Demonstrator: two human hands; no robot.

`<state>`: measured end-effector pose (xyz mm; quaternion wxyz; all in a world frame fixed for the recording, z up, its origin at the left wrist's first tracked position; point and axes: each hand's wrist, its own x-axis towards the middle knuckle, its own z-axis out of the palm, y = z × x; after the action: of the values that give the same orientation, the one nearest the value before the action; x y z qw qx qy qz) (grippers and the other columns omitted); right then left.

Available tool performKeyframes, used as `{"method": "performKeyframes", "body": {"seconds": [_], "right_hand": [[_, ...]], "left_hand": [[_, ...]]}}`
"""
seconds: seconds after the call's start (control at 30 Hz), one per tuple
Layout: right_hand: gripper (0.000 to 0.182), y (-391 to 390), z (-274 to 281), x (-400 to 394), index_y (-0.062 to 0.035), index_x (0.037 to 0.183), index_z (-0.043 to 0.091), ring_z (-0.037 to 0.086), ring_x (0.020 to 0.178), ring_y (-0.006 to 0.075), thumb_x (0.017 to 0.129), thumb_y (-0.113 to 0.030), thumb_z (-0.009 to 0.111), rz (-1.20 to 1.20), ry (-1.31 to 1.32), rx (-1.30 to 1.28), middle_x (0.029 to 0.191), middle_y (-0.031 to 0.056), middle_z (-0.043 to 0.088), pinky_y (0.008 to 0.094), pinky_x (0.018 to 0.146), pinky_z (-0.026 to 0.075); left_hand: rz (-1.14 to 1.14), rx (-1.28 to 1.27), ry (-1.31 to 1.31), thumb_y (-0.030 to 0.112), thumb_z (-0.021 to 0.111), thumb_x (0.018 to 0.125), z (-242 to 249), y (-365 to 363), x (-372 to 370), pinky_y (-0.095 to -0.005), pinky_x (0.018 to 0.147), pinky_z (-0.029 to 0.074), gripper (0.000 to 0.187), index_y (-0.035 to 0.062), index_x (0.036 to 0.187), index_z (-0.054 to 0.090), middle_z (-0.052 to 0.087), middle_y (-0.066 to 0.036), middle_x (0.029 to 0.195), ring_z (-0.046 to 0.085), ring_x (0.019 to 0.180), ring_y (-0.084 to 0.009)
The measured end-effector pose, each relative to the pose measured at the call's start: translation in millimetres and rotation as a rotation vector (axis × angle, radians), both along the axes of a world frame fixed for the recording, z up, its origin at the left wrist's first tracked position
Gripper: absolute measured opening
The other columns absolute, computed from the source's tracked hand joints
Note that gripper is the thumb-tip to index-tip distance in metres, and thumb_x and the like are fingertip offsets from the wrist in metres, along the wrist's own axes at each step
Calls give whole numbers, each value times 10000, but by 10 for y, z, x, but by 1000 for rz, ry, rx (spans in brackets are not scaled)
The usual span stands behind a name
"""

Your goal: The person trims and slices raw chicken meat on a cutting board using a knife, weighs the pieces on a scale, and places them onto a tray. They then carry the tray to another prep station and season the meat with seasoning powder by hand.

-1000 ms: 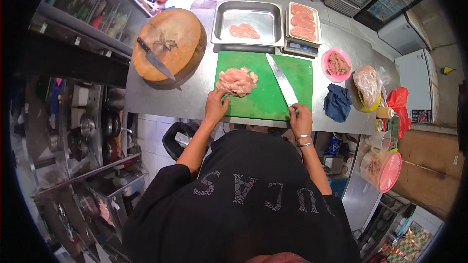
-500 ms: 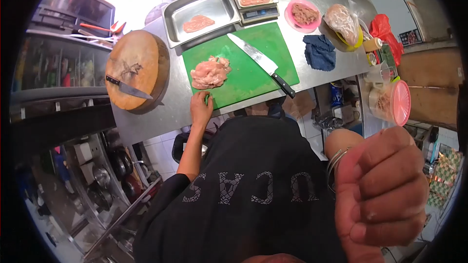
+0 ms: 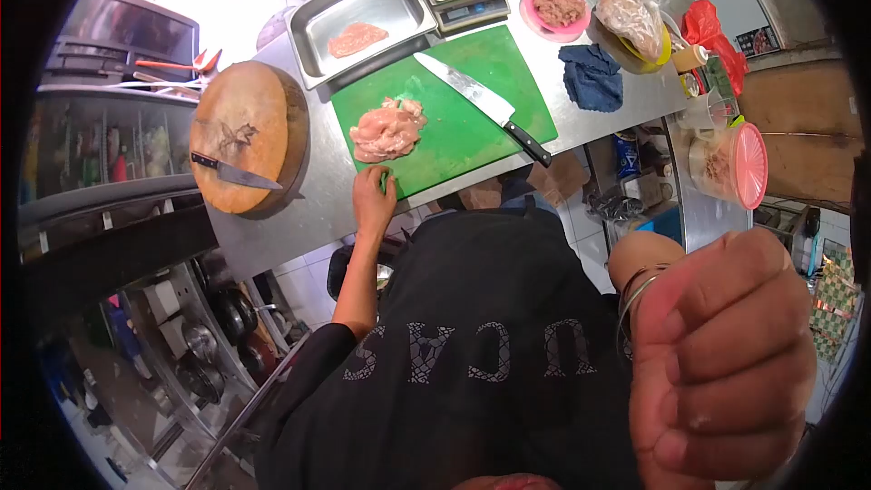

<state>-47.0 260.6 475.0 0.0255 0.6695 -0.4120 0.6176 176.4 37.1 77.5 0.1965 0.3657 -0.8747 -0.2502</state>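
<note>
My left hand [image 3: 373, 202] rests at the near left corner of the green cutting board [image 3: 463, 141], its fingers curled at the board's edge just below a pile of raw meat [image 3: 387, 131]. Close to the camera at the lower right, my right hand [image 3: 726, 358] is raised with its fingers folded in; what is inside it, if anything, is hidden. A large knife [image 3: 472, 95] with a black handle lies across the board, its handle past the near edge. Behind the board, a steel tray [image 3: 399, 32] holds one flat piece of meat [image 3: 357, 39].
A round wooden block [image 3: 245, 109] with a smaller knife [image 3: 238, 171] stands left. Beyond the board are a scale [image 3: 472, 13] under a tray of meat slices, a pink plate of minced meat [image 3: 558, 6], a blue cloth [image 3: 592, 78] and a bagged item [image 3: 630, 22].
The view has shifted slightly, so the table's things sit a little higher and further left. My left hand stays at the board's corner, and my right hand stays raised and closed.
</note>
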Motion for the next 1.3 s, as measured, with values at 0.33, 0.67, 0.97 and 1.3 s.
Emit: {"method": "performKeyframes", "body": {"seconds": [0.33,0.67,0.97,1.3], "right_hand": [[161,-314,-473,-673,-133,776,578,514,572,183,856,-212,693,65,95,-176,702,37,539,325,492,383],[378,-1995,-2640,-2563,-48,1053,662,733,706,181,939,-407,635,-617,-511,869,730,99,747,311,655,531],[324,-2760,-4082,-3184,35,1194,548,694,596,200,978,-192,631,-450,-910,976,792,149,707,311,504,565],[309,-2484,-3956,-3006,2,1043,689,705,933,386,848,-221,601,-738,-589,1077,1021,239,717,450,849,535]], "left_hand": [[79,-8,-45,83,719,810,-14,166,-31,-448,938,484,221,20,1014,661,659,-174,1128,603,1070,-369],[245,102,-227,128,719,829,43,314,-262,-443,1024,460,346,-12,1141,665,613,-199,1284,577,1172,-381],[349,155,-270,147,728,830,-10,440,-367,-439,1094,413,412,-26,1195,644,564,-226,1375,514,1292,-389],[363,139,-286,161,751,816,-51,377,-471,-441,1051,447,404,-39,1156,664,591,-249,1333,567,1226,-405]]}}
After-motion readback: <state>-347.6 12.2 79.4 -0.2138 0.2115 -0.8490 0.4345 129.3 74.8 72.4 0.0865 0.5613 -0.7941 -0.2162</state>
